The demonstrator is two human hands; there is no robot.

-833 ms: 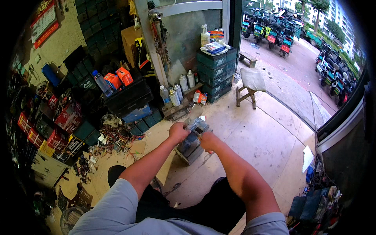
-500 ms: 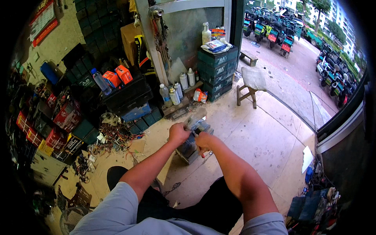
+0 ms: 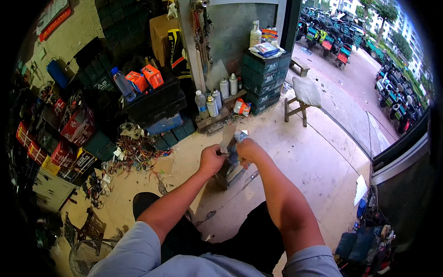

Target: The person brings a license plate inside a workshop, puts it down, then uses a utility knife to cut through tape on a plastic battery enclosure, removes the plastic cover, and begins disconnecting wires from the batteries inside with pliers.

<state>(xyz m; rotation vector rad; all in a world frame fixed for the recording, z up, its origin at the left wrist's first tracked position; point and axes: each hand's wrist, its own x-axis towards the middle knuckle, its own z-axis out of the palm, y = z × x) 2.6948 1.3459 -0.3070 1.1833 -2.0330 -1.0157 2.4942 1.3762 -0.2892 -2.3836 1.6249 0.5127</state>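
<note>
My left hand (image 3: 212,159) is closed, its fingers pinching a thin, flat grey-brown piece (image 3: 229,133) that stands up beyond the fingertips. Close on its right, my right hand (image 3: 248,151) is wrapped round a small object with a pale blue-white end (image 3: 241,135); its kind cannot be made out. Below and between both hands, near the floor, is a dark grey block-like thing (image 3: 221,178), partly hidden by the hands. Whether either held piece touches it cannot be told.
A low wooden stool with a pale cushion (image 3: 306,91) stands at the far right by the doorway. Spray cans (image 3: 224,87) and stacked dark green batteries (image 3: 262,82) line the glass door. Tangled wires (image 3: 138,150) lie on the floor at left. A wire-caged fan (image 3: 87,256) sits at lower left.
My right hand has lifted and moved slightly away from me, and the pale-ended object now shows above it. The grey-brown piece in my left hand stands more upright. The whole view has shifted slightly.
</note>
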